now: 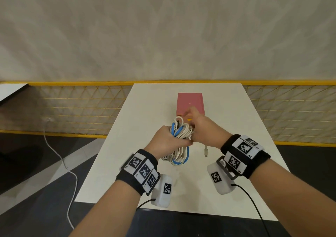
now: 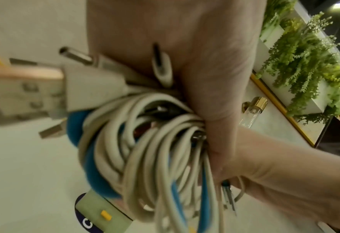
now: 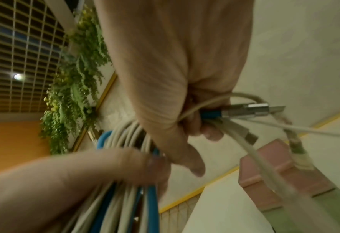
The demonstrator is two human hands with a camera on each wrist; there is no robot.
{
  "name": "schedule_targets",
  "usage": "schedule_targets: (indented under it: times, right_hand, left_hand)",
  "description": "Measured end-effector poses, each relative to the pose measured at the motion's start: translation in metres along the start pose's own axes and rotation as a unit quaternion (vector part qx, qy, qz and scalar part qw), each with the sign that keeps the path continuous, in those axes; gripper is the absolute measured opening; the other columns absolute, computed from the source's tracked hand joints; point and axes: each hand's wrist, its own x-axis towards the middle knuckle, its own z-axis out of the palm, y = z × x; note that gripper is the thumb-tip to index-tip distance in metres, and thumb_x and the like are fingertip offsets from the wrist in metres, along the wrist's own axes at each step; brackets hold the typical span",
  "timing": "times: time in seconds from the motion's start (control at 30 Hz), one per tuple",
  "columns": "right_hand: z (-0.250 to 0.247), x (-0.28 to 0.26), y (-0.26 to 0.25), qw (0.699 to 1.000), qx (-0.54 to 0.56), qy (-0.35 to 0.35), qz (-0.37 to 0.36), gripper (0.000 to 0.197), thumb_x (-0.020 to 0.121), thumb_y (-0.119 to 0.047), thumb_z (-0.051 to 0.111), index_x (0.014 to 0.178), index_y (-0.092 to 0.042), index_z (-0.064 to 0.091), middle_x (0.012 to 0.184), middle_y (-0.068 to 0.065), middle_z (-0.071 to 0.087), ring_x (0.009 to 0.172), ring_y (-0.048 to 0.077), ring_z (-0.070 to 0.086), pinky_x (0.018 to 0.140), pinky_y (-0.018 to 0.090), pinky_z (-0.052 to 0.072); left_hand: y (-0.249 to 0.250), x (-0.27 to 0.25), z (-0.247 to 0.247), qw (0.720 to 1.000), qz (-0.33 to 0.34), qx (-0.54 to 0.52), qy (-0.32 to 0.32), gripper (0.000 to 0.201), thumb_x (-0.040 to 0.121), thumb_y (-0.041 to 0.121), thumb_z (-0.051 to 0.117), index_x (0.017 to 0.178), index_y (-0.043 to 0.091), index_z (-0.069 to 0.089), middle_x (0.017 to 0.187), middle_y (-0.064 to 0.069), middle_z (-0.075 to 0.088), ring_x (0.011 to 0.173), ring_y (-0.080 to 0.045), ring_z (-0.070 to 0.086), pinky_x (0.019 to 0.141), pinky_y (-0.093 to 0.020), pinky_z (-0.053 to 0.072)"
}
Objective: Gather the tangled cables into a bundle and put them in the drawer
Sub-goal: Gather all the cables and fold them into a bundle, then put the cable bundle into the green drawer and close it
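- One white table (image 1: 112, 164) fills the middle of my head view, with a yellow mesh fence (image 1: 81, 109) behind it and a pale wall beyond.
- On the table's far half sits a small pink drawer box (image 1: 190, 103). Its top is shut in, and I cannot tell from any view whether the drawer is pulled out or whether anything lies inside.
- I hold the cable bundle (image 1: 179, 142) above the table, just in front of the box and apart from it. Cream-white and blue cords are coiled into long loops. The bundle's long axis runs from me toward the box, with one end of the loops pointing at the box and the other hanging toward me.
- My left hand (image 1: 166, 142) is wrapped around the bundle's middle, fingers curled tight over the cords.
- My right hand (image 1: 203, 129) grips the bundle's right side, fingers curled round several cords and plug ends (image 3: 251, 110).
- One loose connector (image 1: 206, 150) dangles below my right hand, near the tabletop.
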Motion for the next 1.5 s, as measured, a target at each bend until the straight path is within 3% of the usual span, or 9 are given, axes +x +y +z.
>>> schedule_targets:
  times: [0.27,0.43,0.57,0.73,0.93,1.1,1.3,1.4,1.5]
  right_hand:
    - [-0.017,-0.026,0.019,0.996,-0.057,-0.025,-0.060,0.027,0.095,-0.019,0.053,0.121,-0.017,0.052,0.112,-0.003,0.063,0.099,0.013,0.060,0.087,0.028,0.049]
    - [-0.002,-0.032,0.024,0.998,-0.012,0.057,-0.016,0.021,0.095,-0.006,0.038,0.111,-0.008,0.051,0.077,-0.004,0.052,0.067,0.011,0.050,0.064,0.025,0.042]
    - [0.014,-0.026,0.004,0.983,0.129,0.133,0.012,0.032,0.091,0.000,0.035,0.118,-0.012,0.046,0.089,0.010,0.060,0.069,0.022,0.058,0.053,0.040,0.054]
    - [0.008,-0.024,-0.013,0.957,0.269,0.114,0.003,0.030,0.095,0.004,0.035,0.120,-0.005,0.050,0.112,0.008,0.062,0.097,0.011,0.060,0.081,0.007,0.047]
    - [0.002,-0.023,-0.009,0.906,0.422,-0.032,0.009,0.046,0.084,-0.003,0.043,0.130,-0.003,0.048,0.134,0.023,0.052,0.118,0.028,0.054,0.101,0.037,0.042]
    - [-0.009,-0.019,-0.006,0.939,0.337,-0.054,0.033,0.064,0.085,-0.007,0.049,0.138,-0.039,0.034,0.154,-0.017,0.006,0.147,0.009,0.000,0.120,0.042,0.013]
    - [-0.013,-0.027,0.010,0.957,0.277,-0.085,0.013,0.073,0.092,-0.022,0.059,0.147,-0.042,0.015,0.134,-0.027,0.040,0.110,0.010,0.061,0.085,0.029,0.054]
    - [-0.001,-0.033,0.027,0.965,0.240,-0.098,0.034,0.035,0.096,-0.014,0.051,0.131,-0.015,0.046,0.110,0.000,0.065,0.083,0.020,0.068,0.082,0.043,0.054]
    - [0.010,-0.042,0.050,0.989,0.127,-0.066,0.028,0.023,0.099,-0.019,0.044,0.108,-0.019,0.065,0.098,-0.002,0.058,0.085,0.014,0.059,0.084,0.027,0.048]
  left_hand:
    - [-0.003,-0.001,-0.001,0.998,0.009,-0.067,-0.008,0.010,0.088,0.009,0.066,0.082,0.001,0.066,0.069,-0.010,0.069,0.065,-0.019,0.071,0.058,-0.020,0.053]
    - [-0.002,0.003,0.011,0.991,0.024,-0.113,0.060,0.015,0.086,0.019,0.073,0.079,0.009,0.064,0.063,-0.005,0.063,0.055,-0.017,0.069,0.052,-0.020,0.051]
    - [0.003,0.006,0.025,0.977,0.060,-0.178,0.105,0.026,0.075,0.014,0.083,0.095,0.002,0.071,0.071,0.002,0.070,0.061,-0.004,0.067,0.057,-0.014,0.050]
    - [0.006,0.012,0.029,0.966,0.069,-0.222,0.113,0.037,0.076,0.019,0.081,0.107,0.004,0.068,0.094,-0.008,0.075,0.083,-0.011,0.072,0.071,-0.019,0.054]
    - [0.010,0.016,0.026,0.962,0.050,-0.242,0.112,0.044,0.071,0.028,0.084,0.105,0.004,0.069,0.094,-0.010,0.074,0.085,-0.017,0.071,0.074,-0.027,0.057]
    - [0.011,0.016,0.023,0.945,0.029,-0.303,0.117,0.025,0.073,0.015,0.084,0.095,0.007,0.074,0.093,-0.013,0.076,0.089,-0.026,0.074,0.079,-0.038,0.059]
    - [0.018,0.024,0.012,0.938,0.030,-0.302,0.170,0.030,0.070,0.020,0.081,0.095,0.009,0.071,0.088,-0.004,0.076,0.084,-0.019,0.073,0.083,-0.042,0.059]
    - [0.019,0.028,-0.004,0.920,0.013,-0.335,0.202,0.040,0.065,0.023,0.080,0.098,0.006,0.066,0.088,-0.009,0.072,0.088,-0.030,0.073,0.087,-0.054,0.056]
    - [0.017,0.027,-0.021,0.928,0.023,-0.321,0.187,0.030,0.068,0.019,0.076,0.094,0.008,0.065,0.080,-0.011,0.067,0.090,-0.042,0.071,0.086,-0.055,0.056]
